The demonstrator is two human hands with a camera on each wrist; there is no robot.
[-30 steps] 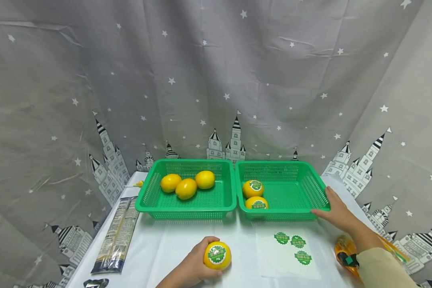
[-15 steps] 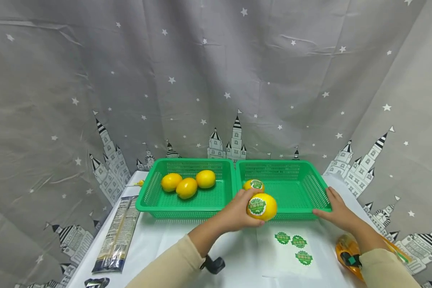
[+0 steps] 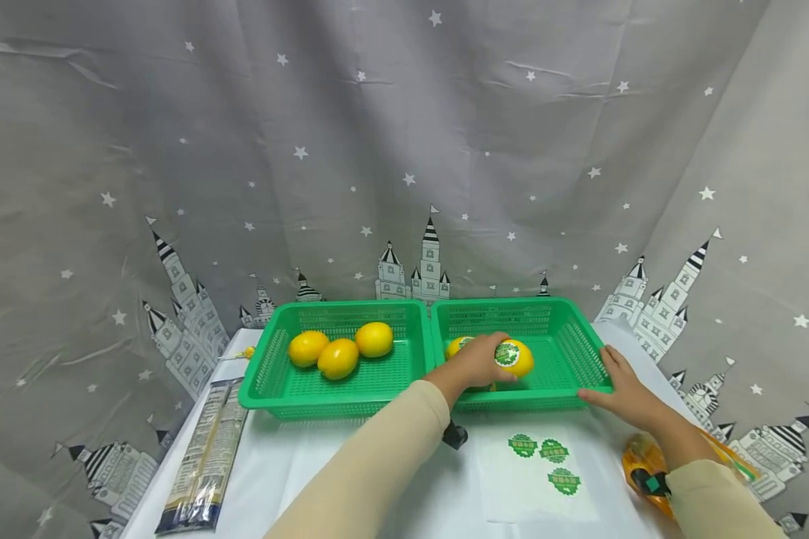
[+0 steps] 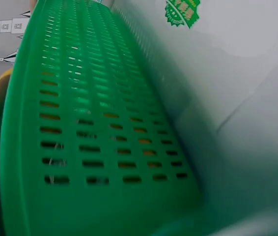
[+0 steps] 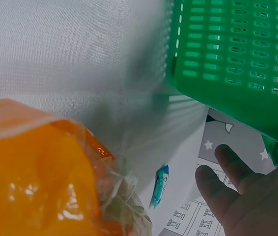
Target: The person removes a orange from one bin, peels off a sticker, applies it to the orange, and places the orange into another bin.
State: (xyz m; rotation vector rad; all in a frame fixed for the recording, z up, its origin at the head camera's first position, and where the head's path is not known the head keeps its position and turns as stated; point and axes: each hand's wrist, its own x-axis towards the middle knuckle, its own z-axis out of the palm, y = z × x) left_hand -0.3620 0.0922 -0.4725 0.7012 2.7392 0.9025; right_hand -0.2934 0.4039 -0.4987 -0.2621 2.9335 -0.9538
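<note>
My left hand [image 3: 484, 364] grips a yellow lemon [image 3: 520, 359] with a green sticker and holds it low inside the right green basket [image 3: 566, 329]. A second stickered lemon [image 3: 455, 345] lies behind that hand, mostly hidden. My right hand [image 3: 619, 385] rests with straight fingers against the basket's front right corner; its fingers [image 5: 230, 184] show under the basket [image 5: 227, 49] in the right wrist view. The left wrist view is filled by the basket's perforated wall [image 4: 90, 128].
The left green basket [image 3: 263, 378] holds three plain lemons [image 3: 338, 358]. A white sheet [image 3: 535, 486] with three green stickers lies in front of the right basket. An orange bag [image 3: 643, 464] sits by my right forearm. A long packet [image 3: 202, 457] lies at the table's left.
My left hand has carried the stickered lemon from the table's front edge up and over the rim into the right basket. The right hand has stayed at the basket's corner.
</note>
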